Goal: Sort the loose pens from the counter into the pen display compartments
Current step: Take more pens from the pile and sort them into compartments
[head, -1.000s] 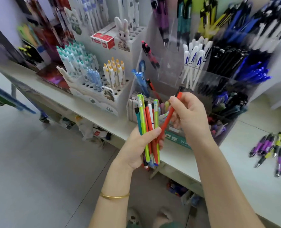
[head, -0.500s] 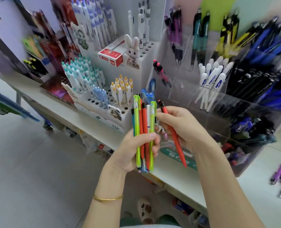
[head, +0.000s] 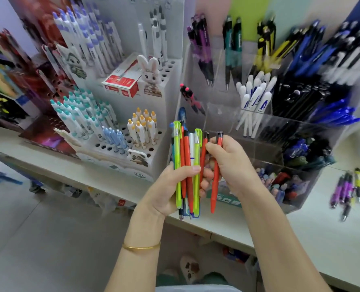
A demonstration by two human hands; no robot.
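The left hand (head: 170,186) grips a bundle of pens (head: 187,157); the right hand (head: 231,165) pinches one orange pen (head: 215,186) — best lifted clear, tip down, into a matching compartment of the pen display (head: 290,123).

Counter (head: 333,239): runs left to right across our view; the rest sits on it.
Pen display (head: 221,110): centre-right, compartments stepping up toward the back.
Holed stand (head: 166,106): just left of the display.
Box (head: 122,83): on the stand's upper tier, with the rabbit figure (head: 149,72) beside it on the right.
Loose pens (head: 351,192): on the counter, right of the display.
Left hand (head: 170,186): we see it before the display's left end, pen bundle (head: 187,148) upright in it.
Right hand (head: 234,165): just right of the bundle, single pen (head: 214,197) upright in it.
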